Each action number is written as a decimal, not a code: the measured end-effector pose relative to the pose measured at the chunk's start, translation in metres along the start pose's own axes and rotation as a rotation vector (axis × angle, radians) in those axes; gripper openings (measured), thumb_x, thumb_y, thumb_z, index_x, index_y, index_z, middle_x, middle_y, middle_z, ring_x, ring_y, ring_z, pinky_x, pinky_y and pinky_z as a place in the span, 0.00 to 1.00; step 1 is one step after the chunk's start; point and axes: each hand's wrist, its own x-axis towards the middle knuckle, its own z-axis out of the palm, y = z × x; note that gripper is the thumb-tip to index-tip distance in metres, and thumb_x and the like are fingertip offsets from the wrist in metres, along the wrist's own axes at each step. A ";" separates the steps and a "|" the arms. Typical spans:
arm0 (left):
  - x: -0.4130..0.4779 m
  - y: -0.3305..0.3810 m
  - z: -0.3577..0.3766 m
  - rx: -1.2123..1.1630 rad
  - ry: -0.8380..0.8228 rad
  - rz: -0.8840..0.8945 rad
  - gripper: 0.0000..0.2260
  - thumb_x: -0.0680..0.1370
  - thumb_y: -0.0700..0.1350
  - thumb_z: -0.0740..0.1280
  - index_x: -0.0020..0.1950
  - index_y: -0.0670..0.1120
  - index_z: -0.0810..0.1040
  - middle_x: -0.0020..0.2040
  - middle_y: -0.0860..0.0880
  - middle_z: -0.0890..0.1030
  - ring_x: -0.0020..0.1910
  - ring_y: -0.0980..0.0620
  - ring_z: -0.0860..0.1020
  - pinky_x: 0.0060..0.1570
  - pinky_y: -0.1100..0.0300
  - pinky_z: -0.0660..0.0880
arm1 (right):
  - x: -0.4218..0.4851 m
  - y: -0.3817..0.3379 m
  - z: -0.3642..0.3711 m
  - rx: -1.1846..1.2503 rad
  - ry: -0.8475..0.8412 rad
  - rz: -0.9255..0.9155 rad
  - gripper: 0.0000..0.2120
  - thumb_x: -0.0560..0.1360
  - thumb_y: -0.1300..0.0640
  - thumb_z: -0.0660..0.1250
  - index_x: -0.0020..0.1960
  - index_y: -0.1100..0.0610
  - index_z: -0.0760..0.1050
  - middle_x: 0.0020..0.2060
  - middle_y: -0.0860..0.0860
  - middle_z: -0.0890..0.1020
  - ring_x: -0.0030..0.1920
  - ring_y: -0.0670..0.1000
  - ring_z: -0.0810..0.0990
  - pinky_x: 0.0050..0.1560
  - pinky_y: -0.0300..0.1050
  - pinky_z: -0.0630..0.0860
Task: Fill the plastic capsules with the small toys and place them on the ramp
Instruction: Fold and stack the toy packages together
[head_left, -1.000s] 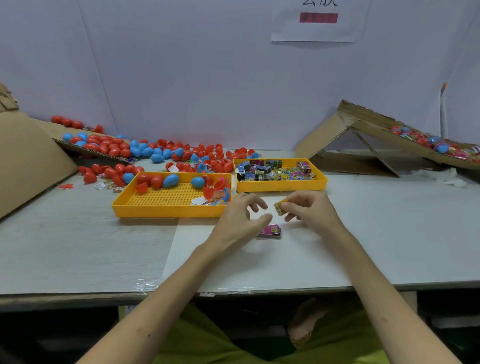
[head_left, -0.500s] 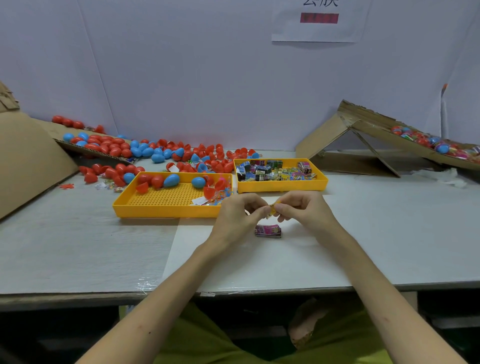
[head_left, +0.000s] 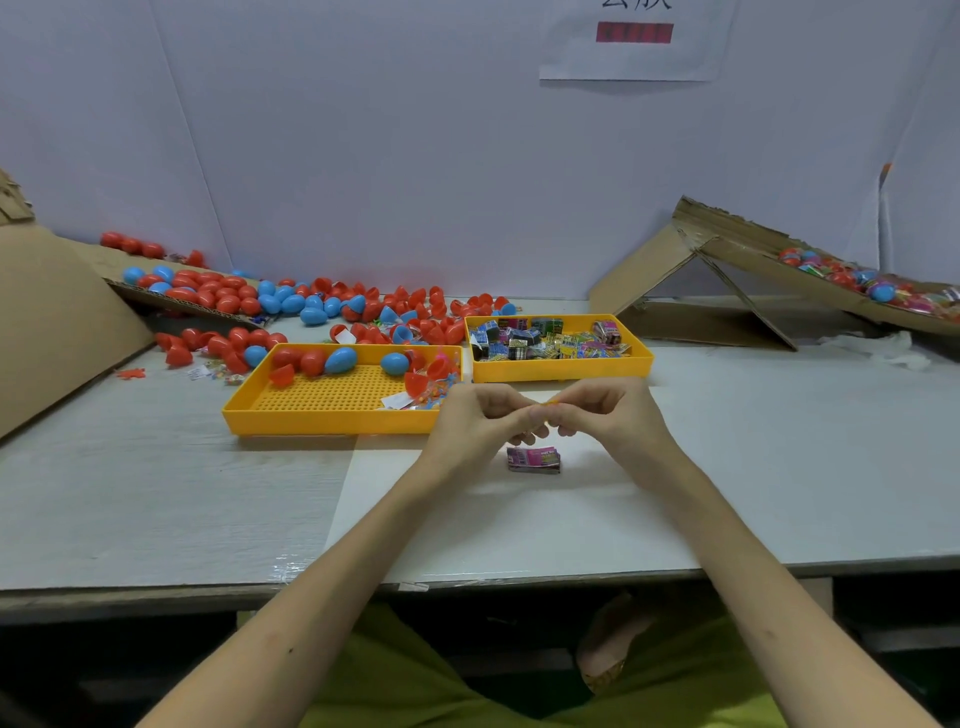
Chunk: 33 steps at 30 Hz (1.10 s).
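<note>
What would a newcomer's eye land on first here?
The spill of red and blue plastic egg capsules across the back left of the table stands out most. Right of centre, a yellow plastic tray holds small colourful toy packets. In front of it, the left hand and right hand pinch a small yellow packet between their fingers.

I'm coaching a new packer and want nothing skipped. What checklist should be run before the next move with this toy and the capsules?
1. Grip: ok, left hand and right hand both pinch the small toy.
2. Capsule in hand: not ok, none held.
3. Open capsule half nearby: ok, red half in the left tray.
4. Whether the small toy fits: cannot tell.
5. Space on the ramp: ok, upper end bare.
</note>
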 end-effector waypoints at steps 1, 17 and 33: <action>0.000 0.001 0.000 -0.018 0.011 -0.010 0.06 0.78 0.43 0.72 0.46 0.40 0.85 0.38 0.45 0.86 0.37 0.49 0.84 0.41 0.57 0.81 | 0.001 0.000 0.000 -0.006 0.013 -0.005 0.03 0.69 0.56 0.76 0.41 0.55 0.85 0.34 0.53 0.85 0.34 0.48 0.81 0.38 0.39 0.78; -0.002 -0.005 0.002 0.502 0.326 0.165 0.09 0.69 0.43 0.69 0.30 0.42 0.81 0.25 0.49 0.78 0.26 0.49 0.76 0.30 0.61 0.69 | 0.001 0.002 0.006 -0.089 0.056 -0.040 0.06 0.73 0.66 0.74 0.41 0.56 0.84 0.31 0.49 0.84 0.32 0.47 0.81 0.36 0.37 0.77; 0.001 -0.002 0.001 0.230 0.158 0.077 0.09 0.80 0.47 0.69 0.58 0.46 0.82 0.42 0.51 0.84 0.30 0.60 0.79 0.26 0.70 0.71 | 0.002 0.002 -0.001 0.015 0.117 0.024 0.04 0.74 0.67 0.72 0.45 0.60 0.80 0.31 0.51 0.85 0.31 0.50 0.82 0.36 0.40 0.79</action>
